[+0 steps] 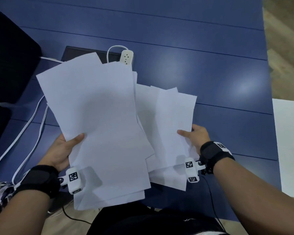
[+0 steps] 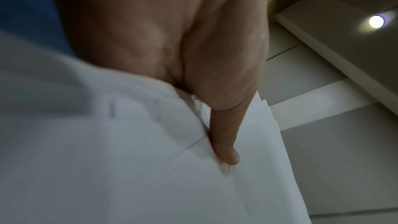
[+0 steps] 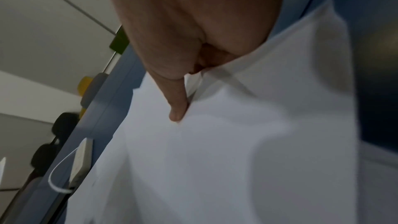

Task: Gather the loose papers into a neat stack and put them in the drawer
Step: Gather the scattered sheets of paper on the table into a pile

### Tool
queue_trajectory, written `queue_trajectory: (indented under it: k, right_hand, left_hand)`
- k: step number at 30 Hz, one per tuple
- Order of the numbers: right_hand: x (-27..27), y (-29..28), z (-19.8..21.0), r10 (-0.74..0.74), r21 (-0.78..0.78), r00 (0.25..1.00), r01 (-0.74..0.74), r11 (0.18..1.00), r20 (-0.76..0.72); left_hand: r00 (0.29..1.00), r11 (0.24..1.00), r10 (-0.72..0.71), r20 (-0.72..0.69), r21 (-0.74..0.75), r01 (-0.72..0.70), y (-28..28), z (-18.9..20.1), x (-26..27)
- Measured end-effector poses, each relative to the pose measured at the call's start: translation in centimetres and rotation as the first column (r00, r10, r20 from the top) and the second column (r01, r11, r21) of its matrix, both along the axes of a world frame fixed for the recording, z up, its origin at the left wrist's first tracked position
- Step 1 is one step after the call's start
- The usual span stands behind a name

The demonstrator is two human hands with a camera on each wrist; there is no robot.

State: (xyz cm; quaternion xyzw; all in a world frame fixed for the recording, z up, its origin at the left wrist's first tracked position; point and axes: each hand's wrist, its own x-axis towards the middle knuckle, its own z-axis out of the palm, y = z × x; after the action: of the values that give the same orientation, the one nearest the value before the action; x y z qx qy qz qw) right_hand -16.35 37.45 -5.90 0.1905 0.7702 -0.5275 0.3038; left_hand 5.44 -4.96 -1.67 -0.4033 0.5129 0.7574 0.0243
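Note:
An uneven bundle of white papers (image 1: 102, 126) is held above the blue table (image 1: 210, 68), its sheets fanned out at different angles. My left hand (image 1: 64, 150) grips the bundle's left edge, thumb on top and fingers hidden underneath. My right hand (image 1: 196, 136) grips the right-hand sheets (image 1: 173, 119) the same way, thumb on top. In the left wrist view the thumb (image 2: 226, 142) presses on the papers (image 2: 129, 159). The right wrist view shows that thumb (image 3: 177, 106) on the papers (image 3: 215, 159). No drawer is visible.
A white power strip (image 1: 126, 56) with its cable (image 1: 29, 126) lies on a dark flat item (image 1: 78, 52) behind the papers. Black objects (image 1: 8, 61) sit at the table's left. A white surface (image 1: 288, 146) stands to the right. A thin black wire (image 1: 212, 206) hangs near my right forearm.

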Motion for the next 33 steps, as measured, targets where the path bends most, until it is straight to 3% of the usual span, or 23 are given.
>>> queue_trajectory:
  k: [4,10,15,19,22,24,26,30,33]
  right_hand:
    - [0.0,1.0,-0.3,-0.097,-0.054,0.995,0.096,0.994,-0.029]
    - [0.5,-1.3,-0.7,-0.09,-0.138,0.996,0.089,0.986,-0.001]
    - [1.0,-1.5,0.0,0.043,-0.176,0.993,-0.024,0.984,0.107]
    - [1.0,-0.5,0.4,0.055,-0.269,0.978,0.0,0.963,0.199]
    - [0.7,0.1,1.2,0.039,-0.356,0.949,0.079,0.931,0.313]
    - [0.4,0.2,2.2,0.006,-0.461,0.917,0.194,0.866,0.398]
    - [0.1,0.1,2.8,0.047,-0.507,0.903,0.197,0.839,0.428]
    - [0.8,-0.7,1.3,0.104,-0.361,0.953,0.006,0.932,0.285]
    - [1.0,-0.6,0.7,0.092,-0.221,0.984,-0.057,0.974,0.153]
  left_hand:
    - [0.999,0.999,-0.047,-0.017,0.022,0.047,1.2,0.2,-1.7]
    - [0.995,0.994,-0.096,-0.038,0.049,0.098,2.6,0.2,-3.9]
    - [0.981,0.981,-0.191,-0.023,0.041,0.191,5.3,-0.3,-6.4]
    - [0.961,0.959,-0.275,-0.034,0.064,0.276,8.2,-0.9,-8.8]
    - [0.947,0.944,-0.322,-0.016,0.065,0.322,10.0,-1.5,-10.7]
    - [0.934,0.933,-0.357,0.004,0.048,0.357,10.9,-2.1,-11.5]
    - [0.921,0.922,-0.387,0.042,0.018,0.386,11.6,-2.5,-12.2]
    - [0.881,0.875,-0.457,0.121,-0.118,0.47,12.9,-2.6,-12.9]
    - [0.813,0.736,-0.535,0.231,-0.345,0.582,12.8,-2.2,-13.5]
